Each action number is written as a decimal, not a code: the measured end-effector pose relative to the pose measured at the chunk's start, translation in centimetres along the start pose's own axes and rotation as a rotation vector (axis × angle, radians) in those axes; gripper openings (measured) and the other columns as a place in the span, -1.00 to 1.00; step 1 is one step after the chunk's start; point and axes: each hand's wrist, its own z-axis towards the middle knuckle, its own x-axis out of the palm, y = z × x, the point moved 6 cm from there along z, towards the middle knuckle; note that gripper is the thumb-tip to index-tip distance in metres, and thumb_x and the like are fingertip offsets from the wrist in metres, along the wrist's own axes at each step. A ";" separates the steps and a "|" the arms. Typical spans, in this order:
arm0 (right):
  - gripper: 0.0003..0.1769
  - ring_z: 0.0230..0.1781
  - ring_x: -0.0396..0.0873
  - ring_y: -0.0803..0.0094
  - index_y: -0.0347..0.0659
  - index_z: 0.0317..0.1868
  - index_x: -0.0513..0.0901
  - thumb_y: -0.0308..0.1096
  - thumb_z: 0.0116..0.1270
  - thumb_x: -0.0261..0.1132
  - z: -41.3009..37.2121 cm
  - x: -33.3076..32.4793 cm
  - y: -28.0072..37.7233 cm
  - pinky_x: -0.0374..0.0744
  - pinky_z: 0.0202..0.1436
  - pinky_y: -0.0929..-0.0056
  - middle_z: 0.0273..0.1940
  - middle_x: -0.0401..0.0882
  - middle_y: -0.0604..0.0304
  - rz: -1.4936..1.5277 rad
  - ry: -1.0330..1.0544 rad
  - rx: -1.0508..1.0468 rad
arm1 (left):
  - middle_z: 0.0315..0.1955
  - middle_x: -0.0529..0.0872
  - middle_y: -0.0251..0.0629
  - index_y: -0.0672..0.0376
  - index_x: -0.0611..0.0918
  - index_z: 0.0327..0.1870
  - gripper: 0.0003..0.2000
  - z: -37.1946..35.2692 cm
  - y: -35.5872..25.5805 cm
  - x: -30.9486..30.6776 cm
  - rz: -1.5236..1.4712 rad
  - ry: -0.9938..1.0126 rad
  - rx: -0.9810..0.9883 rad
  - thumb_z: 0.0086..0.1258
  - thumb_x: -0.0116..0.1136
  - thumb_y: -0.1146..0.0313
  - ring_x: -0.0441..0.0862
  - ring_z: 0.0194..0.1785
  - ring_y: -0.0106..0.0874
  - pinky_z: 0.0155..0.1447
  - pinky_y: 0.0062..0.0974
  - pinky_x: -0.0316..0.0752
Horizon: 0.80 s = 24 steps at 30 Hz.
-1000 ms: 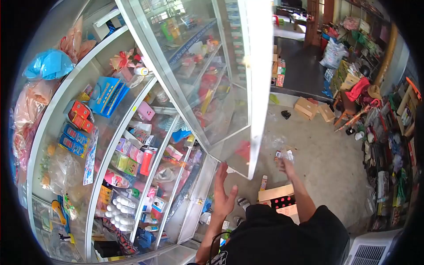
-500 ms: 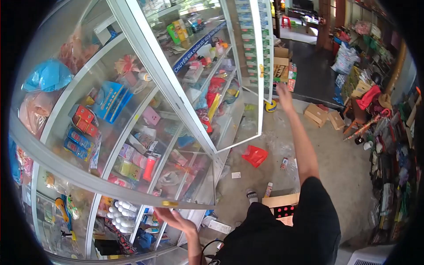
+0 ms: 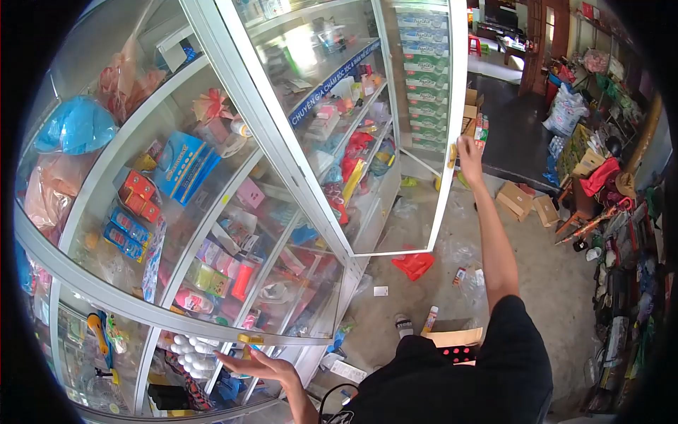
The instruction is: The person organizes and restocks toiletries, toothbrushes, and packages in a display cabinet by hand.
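A white-framed glass display cabinet fills the left of the head view. My left hand (image 3: 256, 366) is spread flat, palm against the lower edge of the near glass door (image 3: 212, 268), beside a small yellow handle (image 3: 248, 339). My right hand (image 3: 469, 152) reaches up and out to the frame of the far glass door (image 3: 452, 127), fingers curled at a yellow handle on its edge. Shelves behind the glass hold several boxes, packets and bottles, among them a blue box (image 3: 185, 165) and red boxes (image 3: 138, 192).
On the concrete floor lie a red plastic bag (image 3: 414, 264), small packets (image 3: 467, 274) and an open cardboard box (image 3: 455, 343) at my feet. More cardboard boxes (image 3: 519, 201) and cluttered goods stand along the right wall. A dark doorway opens at the back.
Both glass doors have swung in toward the cabinet. My right hand rose from low by the floor to the far door's edge; my left hand dropped to the near door's lower edge.
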 end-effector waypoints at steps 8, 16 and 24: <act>-0.69 -0.20 0.61 0.40 -0.27 0.12 0.73 -0.29 0.49 0.41 -22.5 -1.4 9.8 0.58 0.01 0.37 -0.27 0.69 0.17 -0.079 0.174 -0.341 | 0.45 0.43 0.14 0.41 0.31 0.51 -0.41 -0.4 -6.6 2.2 -0.464 0.431 0.167 0.56 0.10 0.29 0.31 0.59 -0.01 0.66 -0.03 0.09; -0.62 -0.05 0.66 0.06 -0.21 -0.18 0.70 -0.14 0.15 0.58 -38.0 8.7 19.7 0.55 0.07 0.13 -0.16 0.69 0.04 -0.068 0.228 -0.446 | 0.59 0.20 0.27 0.42 0.03 0.66 -0.08 -2.7 -17.0 7.3 -0.630 0.917 0.177 0.37 0.32 0.35 0.15 0.66 0.09 0.68 -0.06 0.04; -0.63 -0.03 0.60 0.13 -0.16 -0.17 0.65 -0.11 0.20 0.54 -42.1 17.8 23.1 0.47 0.04 0.13 -0.09 0.63 0.13 0.075 0.516 -0.743 | 0.58 0.15 0.34 0.35 -0.16 0.66 -0.07 -1.5 -12.9 5.4 -0.564 0.660 -0.123 0.50 0.20 0.22 0.17 0.63 0.19 0.65 0.07 0.04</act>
